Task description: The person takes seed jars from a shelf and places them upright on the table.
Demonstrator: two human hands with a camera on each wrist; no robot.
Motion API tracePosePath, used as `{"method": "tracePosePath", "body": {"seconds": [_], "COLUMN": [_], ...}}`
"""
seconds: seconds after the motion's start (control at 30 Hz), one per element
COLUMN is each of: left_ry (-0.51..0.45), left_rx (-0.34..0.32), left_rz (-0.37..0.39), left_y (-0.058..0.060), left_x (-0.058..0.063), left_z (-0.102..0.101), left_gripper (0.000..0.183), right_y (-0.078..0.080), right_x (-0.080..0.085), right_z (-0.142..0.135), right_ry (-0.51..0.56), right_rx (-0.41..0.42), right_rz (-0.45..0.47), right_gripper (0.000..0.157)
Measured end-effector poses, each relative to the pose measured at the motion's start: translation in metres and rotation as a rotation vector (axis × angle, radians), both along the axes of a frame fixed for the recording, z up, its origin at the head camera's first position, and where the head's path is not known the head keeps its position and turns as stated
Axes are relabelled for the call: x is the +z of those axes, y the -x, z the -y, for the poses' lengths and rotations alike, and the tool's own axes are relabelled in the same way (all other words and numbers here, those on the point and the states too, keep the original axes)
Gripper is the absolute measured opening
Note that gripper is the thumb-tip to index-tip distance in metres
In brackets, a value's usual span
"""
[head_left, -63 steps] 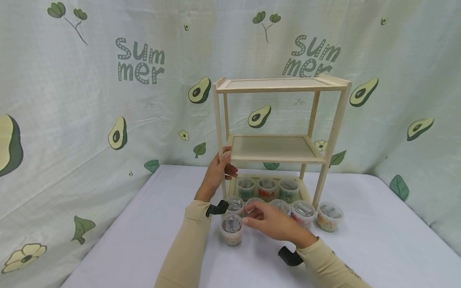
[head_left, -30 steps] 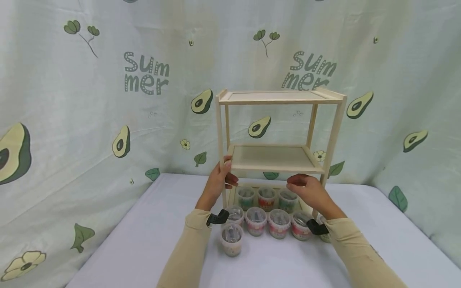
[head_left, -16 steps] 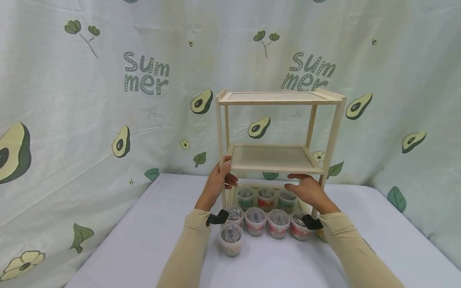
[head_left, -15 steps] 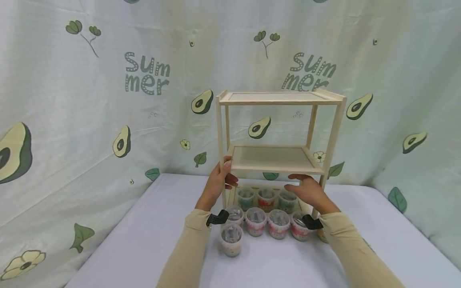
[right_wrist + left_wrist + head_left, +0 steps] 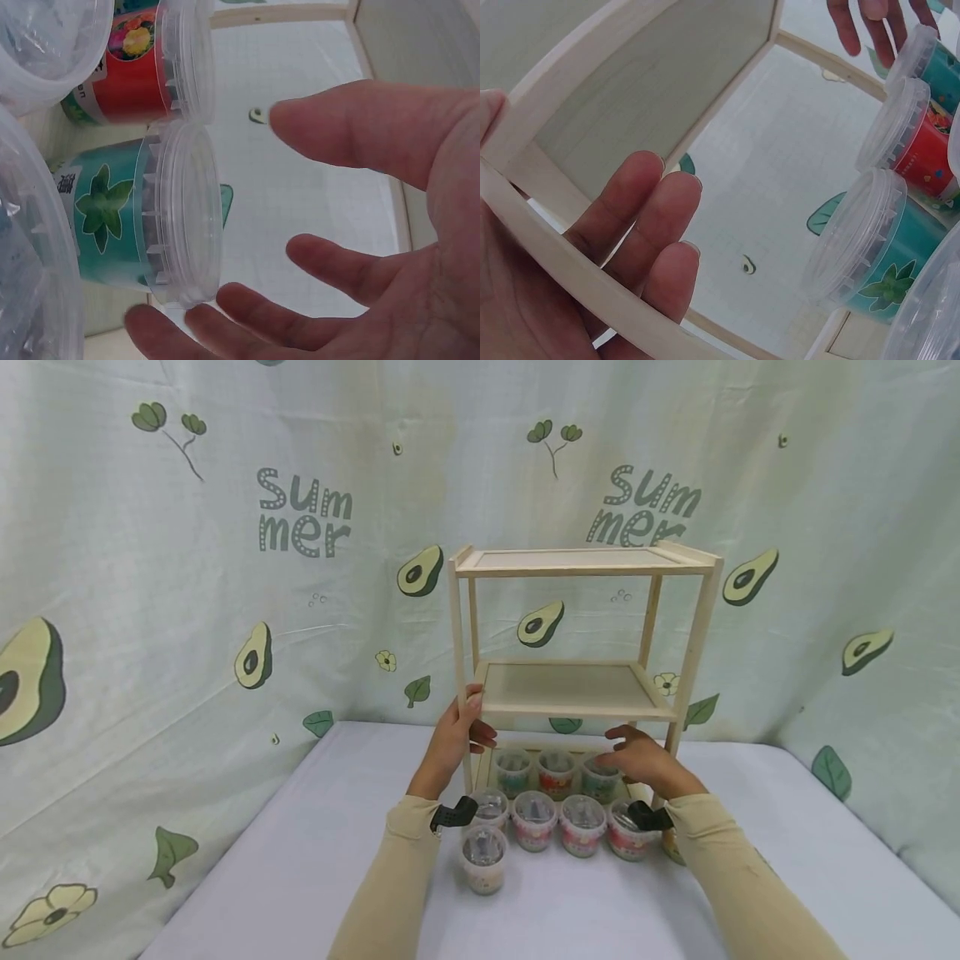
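My left hand (image 5: 452, 735) grips the left front post of a pale wooden three-tier rack (image 5: 566, 687), at the middle shelf. In the left wrist view the fingers (image 5: 656, 232) come round behind the post. Three lidded plastic tubs stand on the bottom shelf: a teal one (image 5: 512, 774) at left, a red one (image 5: 557, 774) in the middle and another teal tub (image 5: 598, 787) at right. My right hand (image 5: 651, 766) is at that right teal tub, under the middle shelf. In the right wrist view its thumb (image 5: 337, 135) and fingers are spread beside the clear lid (image 5: 187, 214).
A row of pink-toned lidded tubs (image 5: 582, 828) stands before the rack, with a paler tub (image 5: 483, 862) in front at left. An orange-toned tub (image 5: 672, 846) is partly behind the right sleeve. A patterned curtain (image 5: 337, 593) hangs behind the white table (image 5: 315, 860).
My right hand has moved from above the front tubs rightward and back to under the middle shelf, then lower toward the right teal tub. My left hand keeps its grip on the post.
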State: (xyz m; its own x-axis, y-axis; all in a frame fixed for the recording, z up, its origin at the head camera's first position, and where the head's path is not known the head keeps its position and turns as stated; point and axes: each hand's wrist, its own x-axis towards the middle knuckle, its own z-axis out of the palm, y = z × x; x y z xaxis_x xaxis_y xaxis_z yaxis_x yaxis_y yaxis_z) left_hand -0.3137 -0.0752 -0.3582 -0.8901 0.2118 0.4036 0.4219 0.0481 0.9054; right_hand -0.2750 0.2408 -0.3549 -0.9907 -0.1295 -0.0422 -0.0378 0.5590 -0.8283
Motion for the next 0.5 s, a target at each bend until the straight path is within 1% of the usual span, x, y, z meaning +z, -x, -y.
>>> {"method": "tracePosePath", "body": {"seconds": [0.07, 0.17, 0.33, 0.5], "left_ry": [0.002, 0.003, 0.002, -0.002], "left_rx": [-0.002, -0.009, -0.013, 0.002], "left_rz": [0.008, 0.017, 0.023, 0.024], "left_y": [-0.0004, -0.0005, -0.0015, -0.0008], "left_x": [0.0007, 0.001, 0.0014, 0.001], "left_z": [-0.0005, -0.0002, 0.0005, -0.0003], "left_gripper": [0.053, 0.054, 0.056, 0.053], "right_y": [0.0005, 0.0013, 0.0029, 0.0038], "right_x": [-0.0005, -0.0019, -0.0045, -0.0089], "right_z": [-0.0008, -0.0009, -0.0002, 0.0005], "right_ry": [0.008, -0.012, -0.05, -0.075], "right_rx": [0.014, 0.025, 0.022, 0.02], "right_rz": [0.035, 0.057, 0.044, 0.035], "right_gripper": [0.076, 0.078, 0.08, 0.079]}}
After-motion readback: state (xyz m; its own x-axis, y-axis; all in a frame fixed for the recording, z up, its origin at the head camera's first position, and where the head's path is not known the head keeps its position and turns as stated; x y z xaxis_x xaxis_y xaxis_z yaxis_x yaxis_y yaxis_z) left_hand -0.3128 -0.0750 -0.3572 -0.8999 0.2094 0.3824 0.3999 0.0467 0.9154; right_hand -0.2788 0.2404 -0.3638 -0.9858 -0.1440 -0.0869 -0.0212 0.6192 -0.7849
